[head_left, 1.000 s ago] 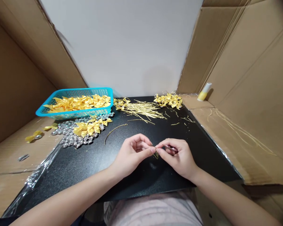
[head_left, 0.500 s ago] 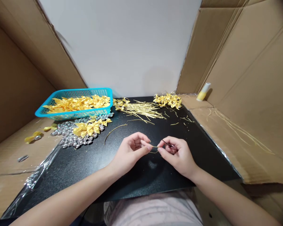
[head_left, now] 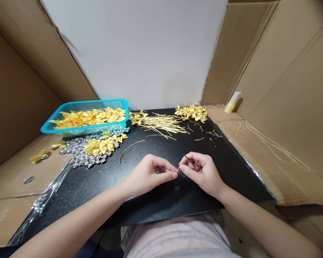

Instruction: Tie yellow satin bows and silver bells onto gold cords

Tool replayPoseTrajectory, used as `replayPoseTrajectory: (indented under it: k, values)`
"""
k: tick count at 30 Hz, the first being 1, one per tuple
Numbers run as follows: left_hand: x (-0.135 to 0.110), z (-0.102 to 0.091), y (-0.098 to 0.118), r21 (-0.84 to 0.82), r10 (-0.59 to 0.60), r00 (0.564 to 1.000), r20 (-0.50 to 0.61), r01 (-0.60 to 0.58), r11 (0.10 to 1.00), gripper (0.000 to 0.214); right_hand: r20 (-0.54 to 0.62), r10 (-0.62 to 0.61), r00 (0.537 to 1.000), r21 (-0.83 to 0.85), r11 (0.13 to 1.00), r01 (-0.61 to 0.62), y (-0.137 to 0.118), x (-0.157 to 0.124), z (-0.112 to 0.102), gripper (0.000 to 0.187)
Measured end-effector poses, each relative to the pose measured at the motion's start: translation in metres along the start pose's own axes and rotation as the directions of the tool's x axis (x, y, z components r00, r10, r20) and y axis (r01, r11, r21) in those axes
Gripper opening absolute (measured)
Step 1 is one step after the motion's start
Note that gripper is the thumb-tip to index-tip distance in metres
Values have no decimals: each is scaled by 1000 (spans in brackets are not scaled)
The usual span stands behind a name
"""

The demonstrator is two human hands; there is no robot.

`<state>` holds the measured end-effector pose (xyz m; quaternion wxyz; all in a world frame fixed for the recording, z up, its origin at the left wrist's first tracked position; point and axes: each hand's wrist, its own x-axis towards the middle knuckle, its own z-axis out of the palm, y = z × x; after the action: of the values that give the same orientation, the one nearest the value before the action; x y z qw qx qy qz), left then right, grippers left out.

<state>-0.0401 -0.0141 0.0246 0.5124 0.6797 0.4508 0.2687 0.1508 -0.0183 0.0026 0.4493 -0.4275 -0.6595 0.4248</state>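
Observation:
Above the front of the black table, my left hand (head_left: 157, 172) pinches a short gold cord (head_left: 178, 168) between thumb and index finger. My right hand (head_left: 201, 173) grips the same cord close by with its thumb and index fingertips. Tucked in the right palm is a slim dark metal tool (head_left: 193, 163), perhaps small scissors or tweezers; the fingers cover most of it. Beyond my hands lies a loose pile of gold cord pieces (head_left: 165, 123). A single curved cord (head_left: 129, 147) rests to the left of them.
A blue plastic basket (head_left: 44, 128) of yellow ribbon bows stands at the back left. Silver beads (head_left: 80, 154) and more bows (head_left: 103, 144) spread before it. Finished-looking bows with cord (head_left: 193, 113) lie at the back right, near a white-and-yellow cone (head_left: 233, 102). Cardboard walls flank the table.
My hands have come closer together, the left moving slightly right. The cord, earlier stretched with a loop between them, now shows only as a short bit at the fingertips.

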Motion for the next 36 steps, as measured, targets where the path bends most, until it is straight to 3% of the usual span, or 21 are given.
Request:
replayPoseTrajectory:
  k: [4,8,13,18,22,25,29,33,36]
  values:
    - [3,-18,11,-8,-25,998,53,26,1000,14,24,50,998,27,998,-51,1,8,-5,19]
    - [2,-38,22,-128,-62,992,113,76,989,15,31,72,997,45,996,-74,4,12,-8,20]
    - [-8,-57,25,-279,-17,995,103,46,959,21,32,106,994,111,988,-109,8,11,-10,22]
    - [-25,-62,21,-498,88,996,0,-76,864,26,40,146,988,181,972,-151,7,11,-9,22]
    - [-44,-64,13,-671,126,976,-178,-214,710,25,61,172,983,196,964,-181,7,11,-7,20]
    - [-60,-66,6,-756,46,918,-393,-351,552,23,72,193,979,192,960,-204,8,11,-6,18]
    - [-77,-67,-2,-756,-81,800,-594,-522,394,22,96,224,970,193,952,-239,11,9,-5,17]
    - [-88,-73,-13,-713,-110,719,-686,-634,300,16,105,232,967,168,954,-248,13,9,-6,17]
    - [-91,-76,-23,-645,-156,627,-763,-730,224,20,111,234,966,140,959,-248,15,9,-6,19]
